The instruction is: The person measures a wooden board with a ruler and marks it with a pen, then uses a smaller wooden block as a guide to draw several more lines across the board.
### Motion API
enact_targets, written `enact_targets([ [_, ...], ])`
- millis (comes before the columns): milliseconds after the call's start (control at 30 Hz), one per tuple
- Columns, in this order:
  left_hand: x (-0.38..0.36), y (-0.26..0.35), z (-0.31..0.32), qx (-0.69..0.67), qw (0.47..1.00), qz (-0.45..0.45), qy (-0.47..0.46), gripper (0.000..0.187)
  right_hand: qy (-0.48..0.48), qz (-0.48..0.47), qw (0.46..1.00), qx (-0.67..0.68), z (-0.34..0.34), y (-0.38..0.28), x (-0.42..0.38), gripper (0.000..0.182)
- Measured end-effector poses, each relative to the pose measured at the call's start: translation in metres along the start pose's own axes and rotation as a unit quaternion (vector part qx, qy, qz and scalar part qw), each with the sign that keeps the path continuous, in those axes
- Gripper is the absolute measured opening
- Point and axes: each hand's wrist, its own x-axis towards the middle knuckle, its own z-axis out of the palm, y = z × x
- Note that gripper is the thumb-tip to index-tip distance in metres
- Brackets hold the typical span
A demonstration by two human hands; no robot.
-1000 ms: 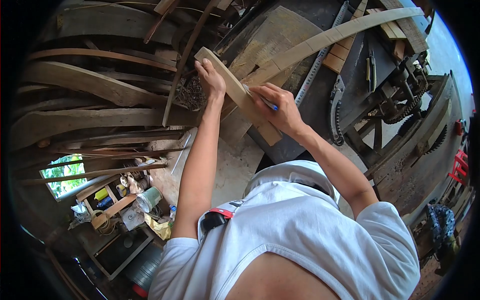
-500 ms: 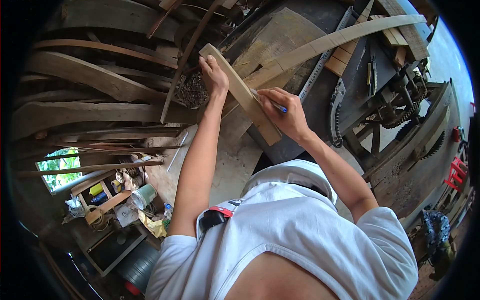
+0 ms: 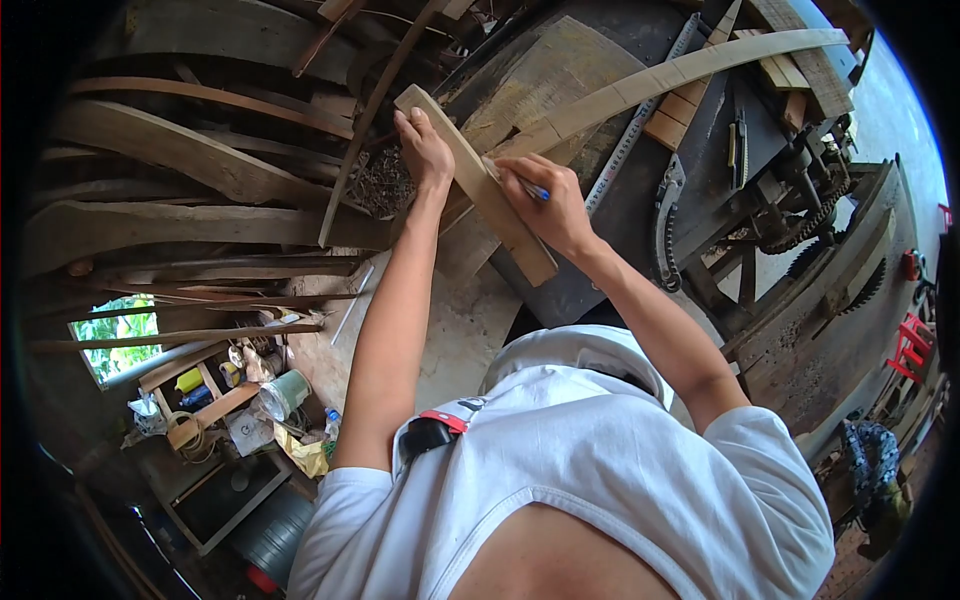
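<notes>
My left hand (image 3: 424, 150) is closed around the far end of a flat wooden board (image 3: 505, 222), its thumb and fingers along the left edge. A blue-ended pen (image 3: 537, 191) sits in the pinched fingers of my right hand (image 3: 550, 205), its tip by the board's right edge. The board slants across a long curved wooden piece (image 3: 640, 88) that has several dark lines drawn across it. Beside that piece, a steel ruler (image 3: 622, 165) lies on the dark work table (image 3: 690, 215).
A folding saw (image 3: 667, 225) and a utility knife (image 3: 738, 150) lie at the table's right. Toothed machinery (image 3: 810, 225) stands beyond. Curved planks (image 3: 170, 150) are stacked on the left. Below them are a bucket (image 3: 285, 393) and clutter. Wood blocks (image 3: 675, 120) lie near the ruler.
My right hand has moved left and up along the board with the pen, toward my left hand. My left hand still holds the board, and the view has shifted slightly.
</notes>
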Motion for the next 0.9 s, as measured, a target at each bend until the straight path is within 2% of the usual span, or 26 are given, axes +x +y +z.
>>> enact_targets([
  [67,0.0,-0.002,-0.001,-0.001,1.0,0.001,-0.002,0.067,0.006,0.001,1.0,0.004,-0.002,-0.002,0.0,0.023],
  [133,0.001,0.001,-0.001,-0.005,1.0,-0.002,-0.003,0.067,-0.033,0.013,0.999,-0.024,-0.012,-0.008,-0.009,0.022],
  [267,-0.003,0.008,-0.004,-0.001,1.0,-0.011,-0.014,0.067,-0.025,0.038,0.999,-0.006,-0.013,-0.009,-0.014,0.022],
  [400,-0.003,0.007,-0.004,-0.015,1.0,-0.018,-0.017,0.067,0.01,-0.004,1.0,-0.003,0.0,-0.001,0.002,0.021],
  [500,0.0,0.001,-0.001,0.004,1.0,-0.004,-0.004,0.068,-0.028,-0.004,0.999,-0.018,-0.016,-0.007,-0.011,0.02],
  [567,-0.001,0.002,-0.003,0.0,1.0,-0.006,-0.009,0.068,-0.072,0.034,0.996,-0.043,-0.03,-0.011,-0.025,0.02],
  [733,0.003,-0.007,-0.008,-0.001,0.999,-0.012,-0.029,0.069,-0.045,0.064,0.997,0.004,-0.053,-0.009,-0.044,0.017],
  [833,0.023,-0.029,-0.008,-0.114,0.988,-0.047,-0.09,0.053,-0.018,0.087,0.996,-0.014,-0.077,-0.007,-0.036,0.015],
  [867,0.037,-0.057,-0.006,-0.164,0.983,-0.033,-0.078,0.046,-0.016,0.087,0.996,-0.013,-0.085,-0.004,-0.034,0.015],
  [900,0.043,-0.056,-0.013,-0.145,0.986,-0.037,-0.069,0.045,0.0,0.095,0.995,-0.012,-0.092,-0.001,-0.033,0.015],
])
